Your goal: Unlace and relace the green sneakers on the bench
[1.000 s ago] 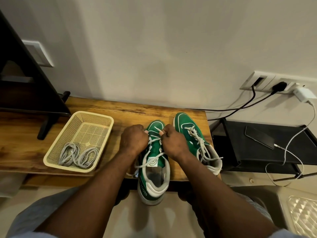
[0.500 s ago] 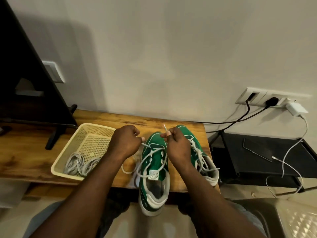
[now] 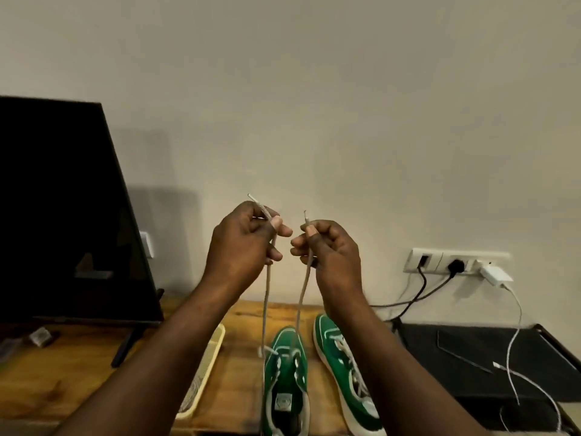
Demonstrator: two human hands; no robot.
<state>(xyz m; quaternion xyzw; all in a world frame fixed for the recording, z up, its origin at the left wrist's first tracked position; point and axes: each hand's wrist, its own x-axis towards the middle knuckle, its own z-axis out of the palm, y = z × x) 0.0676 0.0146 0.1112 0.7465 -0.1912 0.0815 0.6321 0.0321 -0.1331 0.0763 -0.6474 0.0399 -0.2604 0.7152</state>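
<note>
Two green sneakers stand side by side on the wooden bench. The left sneaker has its white lace running up from the lowest eyelets in two taut strands. My left hand pinches one lace end high above the shoe. My right hand pinches the other end beside it. Both lace tips stick up past my fingers. The right sneaker is laced, and my right forearm hides part of it.
A cream mesh basket sits left of the shoes, mostly behind my left arm. A dark screen on a stand fills the left. To the right are a wall socket with plugs and cables and a black stand.
Both hands rose from the left sneaker to well above it, drawing the two lace ends up taut. The camera tilted upward, so the wall fills more of the view.
</note>
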